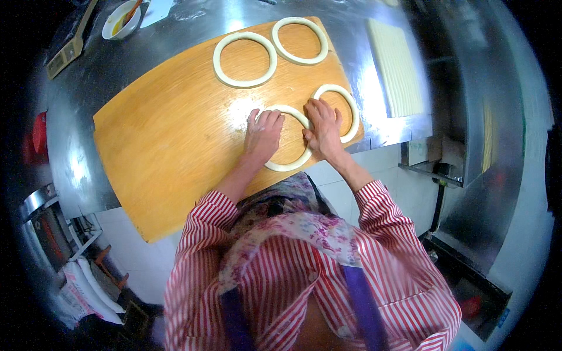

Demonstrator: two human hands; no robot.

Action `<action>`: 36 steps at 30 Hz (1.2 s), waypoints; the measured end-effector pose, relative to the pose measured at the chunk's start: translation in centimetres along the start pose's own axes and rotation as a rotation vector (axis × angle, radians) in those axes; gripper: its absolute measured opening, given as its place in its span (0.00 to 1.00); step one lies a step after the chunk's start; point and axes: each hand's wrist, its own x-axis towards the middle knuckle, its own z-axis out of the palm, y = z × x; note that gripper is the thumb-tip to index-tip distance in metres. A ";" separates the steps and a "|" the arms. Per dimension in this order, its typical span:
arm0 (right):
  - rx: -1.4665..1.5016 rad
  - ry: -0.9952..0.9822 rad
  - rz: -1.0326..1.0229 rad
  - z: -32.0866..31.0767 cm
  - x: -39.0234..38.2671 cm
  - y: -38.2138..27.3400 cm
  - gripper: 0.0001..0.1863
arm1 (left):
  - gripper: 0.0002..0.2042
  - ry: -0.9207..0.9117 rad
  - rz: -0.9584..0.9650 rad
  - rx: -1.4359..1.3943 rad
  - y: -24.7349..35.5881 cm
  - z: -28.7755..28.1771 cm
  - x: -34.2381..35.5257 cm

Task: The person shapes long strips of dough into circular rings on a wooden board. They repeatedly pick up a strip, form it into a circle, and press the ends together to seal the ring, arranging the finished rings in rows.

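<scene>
Near the front edge of a wooden board (pixel 175 134) lies a pale dough ring (pixel 287 167). My left hand (pixel 264 133) is closed over its left side, fingers bent and close together. On the ring's right side rests my right hand (pixel 324 128), its fingers curled and its thumb against the dough; the palm hides part of that side. A second dough ring (pixel 353 117) lies just to the right, its left part partly covered by my right fingers. Two more rings, one dough ring (pixel 244 85) and another dough ring (pixel 300 60), lie side by side farther back.
The board sits on a metal table (pixel 193 29). To the right lies a flat block of pale dough strips (pixel 395 70). Far left are a white bowl (pixel 121 29) holding a yellow substance and a brown-handled utensil, and a dark wood-edged tray (pixel 65 57). Sacks (pixel 88 286) stand below left.
</scene>
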 end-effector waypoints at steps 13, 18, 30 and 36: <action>-0.038 0.346 0.374 -2.1 -4.1 9.8 0.33 | 0.17 0.194 0.086 -0.274 -1.4 -3.6 3.4; -0.085 0.229 0.405 1.0 -2.4 3.9 0.36 | 0.30 -0.019 0.194 -0.280 -1.6 -2.7 14.4; 0.131 0.013 0.407 1.2 -1.4 -4.1 0.37 | 0.30 -0.279 0.426 0.096 -5.6 2.4 24.4; 0.186 0.114 0.374 0.8 2.6 -1.0 0.34 | 0.25 -0.233 0.432 0.114 -8.9 1.6 22.9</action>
